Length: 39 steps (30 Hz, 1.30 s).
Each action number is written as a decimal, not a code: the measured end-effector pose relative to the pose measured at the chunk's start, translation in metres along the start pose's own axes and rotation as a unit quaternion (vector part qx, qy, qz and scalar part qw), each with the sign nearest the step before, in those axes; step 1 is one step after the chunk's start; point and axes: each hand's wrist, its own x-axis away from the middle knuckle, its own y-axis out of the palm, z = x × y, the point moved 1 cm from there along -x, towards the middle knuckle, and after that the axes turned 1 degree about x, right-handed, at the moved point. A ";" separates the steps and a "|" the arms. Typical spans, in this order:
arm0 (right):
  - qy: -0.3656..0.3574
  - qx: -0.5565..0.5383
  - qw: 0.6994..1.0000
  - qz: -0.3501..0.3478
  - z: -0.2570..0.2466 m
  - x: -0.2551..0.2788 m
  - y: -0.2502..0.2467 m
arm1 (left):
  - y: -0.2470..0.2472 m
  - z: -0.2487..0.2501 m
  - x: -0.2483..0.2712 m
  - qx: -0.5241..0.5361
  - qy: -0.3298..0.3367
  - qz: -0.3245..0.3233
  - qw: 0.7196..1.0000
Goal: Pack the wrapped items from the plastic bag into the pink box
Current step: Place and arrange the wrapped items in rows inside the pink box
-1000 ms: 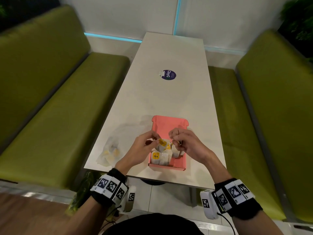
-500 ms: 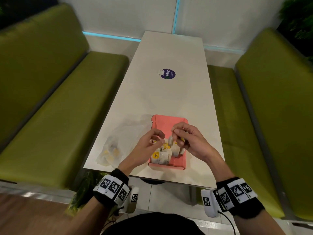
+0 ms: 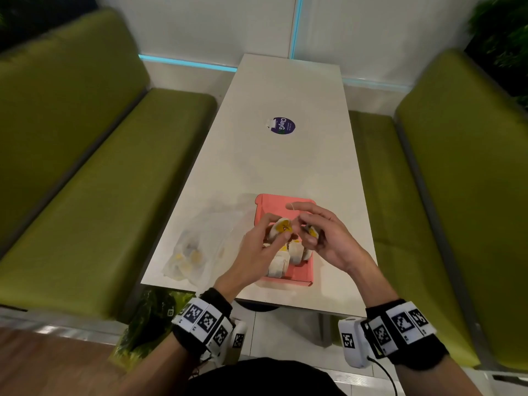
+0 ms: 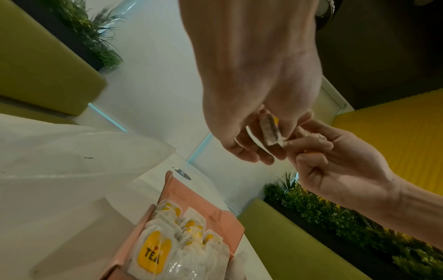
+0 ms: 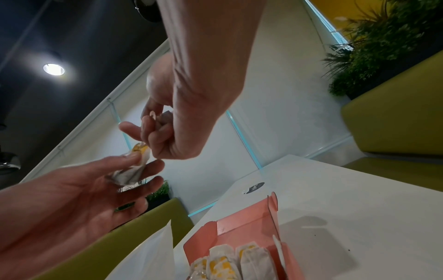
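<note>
Above the pink box [image 3: 285, 205], the left hand [image 3: 257, 247] pinches one tea bag [image 3: 281, 226]; the right hand [image 3: 328, 238] curls around another tea bag [image 3: 313, 231].

"TEA" on a packet's yellow label [image 4: 153, 253]; "ClayG" on a table sticker [image 3: 283, 125].

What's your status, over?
Left hand holds one tea bag; right hand pinches another. Both above pink box, part filled. Plastic bag left, nothing blocking.

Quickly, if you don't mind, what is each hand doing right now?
Left hand: pinching a wrapped tea bag above the pink box.
Right hand: fingers curled round a second tea bag.
</note>
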 end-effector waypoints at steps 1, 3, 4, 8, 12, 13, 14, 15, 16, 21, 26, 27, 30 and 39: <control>0.000 -0.003 1.000 0.005 0.000 0.000 -0.001 | 0.000 0.001 0.001 -0.001 0.011 0.009 1.000; 0.001 -0.007 1.000 0.018 0.000 0.001 -0.001 | -0.001 0.002 0.001 -0.005 0.026 0.019 0.999; 0.000 -0.009 1.000 0.026 0.000 0.002 -0.001 | -0.002 0.002 0.001 -0.009 0.027 0.026 0.999; -0.003 -0.055 0.996 0.074 0.001 0.003 -0.002 | -0.006 0.005 -0.002 0.003 0.014 0.051 0.999; -0.014 -0.083 0.992 0.096 0.002 0.005 -0.008 | -0.011 0.006 -0.002 0.039 0.002 0.052 0.998; -0.017 -0.077 0.992 0.094 0.002 0.005 -0.009 | -0.012 0.006 -0.001 0.044 0.001 0.051 0.998; -0.018 -0.068 0.993 0.095 0.004 0.006 -0.010 | -0.013 0.005 -0.002 0.045 0.001 0.047 0.998; -0.019 -0.058 0.993 0.098 0.005 0.006 -0.011 | -0.013 0.005 -0.001 0.043 0.001 0.040 0.998; -0.022 -0.045 0.994 0.100 0.007 0.007 -0.013 | -0.014 0.004 -0.001 0.040 0.001 0.034 0.999; -0.051 0.128 0.985 0.101 0.013 0.011 -0.013 | -0.019 0.003 -0.002 0.035 0.003 0.030 0.999; -0.090 0.290 0.951 0.055 0.015 0.016 -0.004 | -0.022 0.007 -0.004 0.047 -0.001 0.038 0.998; -0.094 0.307 0.946 0.048 0.016 0.017 -0.003 | -0.022 0.006 -0.004 0.047 0.000 0.040 0.998; -0.091 0.322 0.942 0.023 0.016 0.018 0.003 | -0.022 0.002 -0.005 0.035 0.000 0.052 0.998; -0.088 0.287 0.954 -0.022 0.026 0.022 0.013 | -0.018 -0.005 -0.007 0.037 -0.007 0.131 0.991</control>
